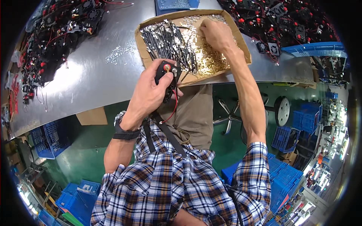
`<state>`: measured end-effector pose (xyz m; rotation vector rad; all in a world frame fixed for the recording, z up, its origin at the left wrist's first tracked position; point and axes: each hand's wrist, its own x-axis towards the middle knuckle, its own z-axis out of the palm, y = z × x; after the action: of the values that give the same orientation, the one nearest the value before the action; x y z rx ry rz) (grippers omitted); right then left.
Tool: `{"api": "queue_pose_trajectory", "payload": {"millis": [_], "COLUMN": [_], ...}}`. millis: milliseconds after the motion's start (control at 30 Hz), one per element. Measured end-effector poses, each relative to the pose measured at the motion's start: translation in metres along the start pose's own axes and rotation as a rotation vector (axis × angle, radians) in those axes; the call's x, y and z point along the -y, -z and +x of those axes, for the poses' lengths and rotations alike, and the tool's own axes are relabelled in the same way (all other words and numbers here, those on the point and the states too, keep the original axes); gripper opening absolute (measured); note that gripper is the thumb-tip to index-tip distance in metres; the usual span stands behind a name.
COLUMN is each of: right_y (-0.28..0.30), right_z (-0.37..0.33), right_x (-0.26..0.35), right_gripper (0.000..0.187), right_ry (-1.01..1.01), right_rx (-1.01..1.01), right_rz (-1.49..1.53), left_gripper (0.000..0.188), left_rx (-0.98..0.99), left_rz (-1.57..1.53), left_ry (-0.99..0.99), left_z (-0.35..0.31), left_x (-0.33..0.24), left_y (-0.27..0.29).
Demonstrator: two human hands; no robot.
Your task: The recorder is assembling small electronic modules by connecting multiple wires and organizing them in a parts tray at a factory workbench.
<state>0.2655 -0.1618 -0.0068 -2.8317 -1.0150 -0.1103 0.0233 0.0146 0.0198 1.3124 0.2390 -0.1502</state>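
My left hand point(149, 88) grips a black plastic panel point(161, 75) at the near edge of the tray. A brass stud in a red ring stands up from the panel beside a second, silvery post, with my thumb next to them. From its lower side hangs a red-and-black wire lead point(175, 107) with a small white plug. My right hand point(218, 35) is down in the far part of a shallow cardboard tray point(143, 45), fingers bent together among small metal washers. What they pinch, if anything, is hidden. Brass ring terminals point(206, 62) and short black cables point(162, 41) fill the tray.
Black fan assemblies point(60, 30) crowd the metal table's left side; more point(283, 22) lie at the right. Loose silver washers point(122, 54) are spread left of the tray. A blue bin point(175, 4) stands behind it. Blue crates point(49, 139) and a wheeled chair base point(230, 116) are below.
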Motion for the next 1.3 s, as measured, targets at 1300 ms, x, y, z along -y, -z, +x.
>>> {"api": "queue_pose_trajectory", "payload": {"millis": [1300], "right_y": [0.039], "right_z": [-0.103], "right_x": [0.126], "right_gripper": [0.014], "right_ry": [0.306], "right_rx": [-0.139], "right_rz": [0.405], "left_gripper": [0.024], "left_rx": [-0.086], "left_rz": [0.322], "left_ry": [-0.22], "left_z": [0.005], "left_x": [0.012], "left_y": [0.005]}}
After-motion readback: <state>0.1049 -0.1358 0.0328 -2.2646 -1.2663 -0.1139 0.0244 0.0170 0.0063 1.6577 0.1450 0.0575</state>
